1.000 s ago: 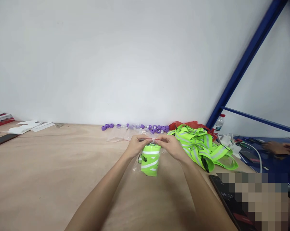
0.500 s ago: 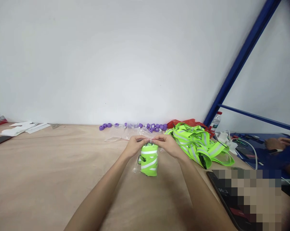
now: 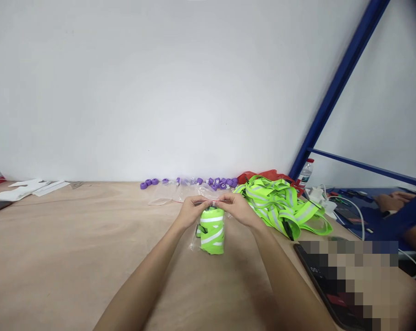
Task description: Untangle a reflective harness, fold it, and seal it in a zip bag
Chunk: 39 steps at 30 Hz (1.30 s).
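Observation:
A clear zip bag (image 3: pixel 211 232) holding a folded neon-green reflective vest stands upright on the wooden table (image 3: pixel 73 248). My left hand (image 3: pixel 191 210) pinches the left part of the bag's red-lined top edge. My right hand (image 3: pixel 239 208) pinches the same edge just to the right. Both hands are closed on the seal, fingertips nearly touching above the vest.
A heap of loose neon-green vests (image 3: pixel 283 207) lies right of my hands, with red cloth (image 3: pixel 263 175) behind. Purple caps (image 3: pixel 194 182) and empty clear bags (image 3: pixel 169 195) line the wall. A phone (image 3: pixel 328 294) lies front right. Another person's hand (image 3: pixel 390 201) rests far right. Papers (image 3: pixel 28 187) sit far left.
My hands and the bagged vest hold almost the same pose; the view has drifted slightly, shifting everything a little to the left.

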Each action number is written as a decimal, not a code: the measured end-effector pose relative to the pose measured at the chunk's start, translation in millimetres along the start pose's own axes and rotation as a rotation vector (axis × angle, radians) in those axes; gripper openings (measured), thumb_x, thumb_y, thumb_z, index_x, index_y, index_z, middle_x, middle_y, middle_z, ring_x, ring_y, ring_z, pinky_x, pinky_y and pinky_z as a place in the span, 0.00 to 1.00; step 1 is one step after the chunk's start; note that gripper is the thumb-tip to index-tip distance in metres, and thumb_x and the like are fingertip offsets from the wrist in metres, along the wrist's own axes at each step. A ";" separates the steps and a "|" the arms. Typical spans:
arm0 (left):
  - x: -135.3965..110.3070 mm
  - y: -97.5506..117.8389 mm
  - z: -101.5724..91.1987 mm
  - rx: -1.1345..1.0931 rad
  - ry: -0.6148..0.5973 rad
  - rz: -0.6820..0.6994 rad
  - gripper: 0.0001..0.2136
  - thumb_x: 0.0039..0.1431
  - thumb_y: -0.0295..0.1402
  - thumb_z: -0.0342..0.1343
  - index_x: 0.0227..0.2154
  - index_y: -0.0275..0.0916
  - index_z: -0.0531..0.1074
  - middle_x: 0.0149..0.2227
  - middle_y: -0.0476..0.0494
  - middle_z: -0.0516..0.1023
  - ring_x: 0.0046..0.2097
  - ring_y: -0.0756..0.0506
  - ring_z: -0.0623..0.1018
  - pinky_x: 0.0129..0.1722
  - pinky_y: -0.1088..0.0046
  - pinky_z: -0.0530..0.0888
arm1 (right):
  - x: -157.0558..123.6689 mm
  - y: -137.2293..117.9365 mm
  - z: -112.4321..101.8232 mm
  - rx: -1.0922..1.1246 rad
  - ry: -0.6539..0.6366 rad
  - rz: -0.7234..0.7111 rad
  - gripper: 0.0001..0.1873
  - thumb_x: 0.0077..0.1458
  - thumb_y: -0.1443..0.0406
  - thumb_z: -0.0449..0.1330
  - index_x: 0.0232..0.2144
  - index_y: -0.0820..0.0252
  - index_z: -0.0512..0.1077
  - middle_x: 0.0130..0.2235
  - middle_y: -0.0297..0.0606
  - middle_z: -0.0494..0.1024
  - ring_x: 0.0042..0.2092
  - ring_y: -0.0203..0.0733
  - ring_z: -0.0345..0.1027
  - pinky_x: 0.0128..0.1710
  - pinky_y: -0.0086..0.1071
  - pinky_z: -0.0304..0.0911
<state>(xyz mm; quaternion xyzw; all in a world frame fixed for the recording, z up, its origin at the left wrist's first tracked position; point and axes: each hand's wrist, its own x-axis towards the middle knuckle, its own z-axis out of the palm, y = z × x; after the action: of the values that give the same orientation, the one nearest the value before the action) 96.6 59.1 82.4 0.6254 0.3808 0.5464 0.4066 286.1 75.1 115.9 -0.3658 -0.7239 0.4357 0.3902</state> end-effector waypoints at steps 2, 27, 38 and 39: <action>0.2 -0.1 -0.4 0.000 -0.007 -0.002 0.18 0.52 0.47 0.65 0.29 0.34 0.82 0.32 0.40 0.83 0.35 0.43 0.78 0.37 0.70 0.73 | 1.0 1.8 0.2 0.009 -0.006 0.006 0.19 0.47 0.51 0.68 0.27 0.63 0.79 0.30 0.38 0.79 0.35 0.43 0.71 0.38 0.34 0.64; -0.6 -4.8 -2.2 0.017 -0.016 0.011 0.16 0.53 0.46 0.66 0.28 0.35 0.81 0.32 0.40 0.82 0.35 0.44 0.78 0.37 0.71 0.73 | 1.5 7.3 2.8 0.006 -0.016 -0.013 0.18 0.48 0.51 0.67 0.27 0.62 0.77 0.30 0.38 0.78 0.36 0.43 0.70 0.36 0.33 0.64; 0.5 -7.7 -1.9 0.016 -0.024 -0.001 0.16 0.53 0.46 0.65 0.28 0.34 0.80 0.30 0.41 0.82 0.34 0.45 0.77 0.35 0.72 0.72 | 1.9 9.7 2.8 0.008 -0.043 -0.010 0.17 0.50 0.52 0.66 0.27 0.62 0.76 0.30 0.37 0.77 0.35 0.42 0.69 0.36 0.33 0.63; 1.0 -8.6 -2.0 0.016 -0.027 -0.007 0.17 0.53 0.46 0.65 0.29 0.34 0.80 0.30 0.41 0.82 0.34 0.45 0.77 0.35 0.72 0.72 | 1.8 9.8 2.5 0.010 -0.047 -0.007 0.18 0.50 0.52 0.66 0.27 0.63 0.76 0.30 0.37 0.78 0.35 0.42 0.70 0.36 0.33 0.63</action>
<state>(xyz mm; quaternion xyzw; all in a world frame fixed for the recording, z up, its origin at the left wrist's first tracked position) 94.5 63.5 75.0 0.6347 0.3818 0.5333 0.4085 285.0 79.3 106.5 -0.3512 -0.7320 0.4462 0.3765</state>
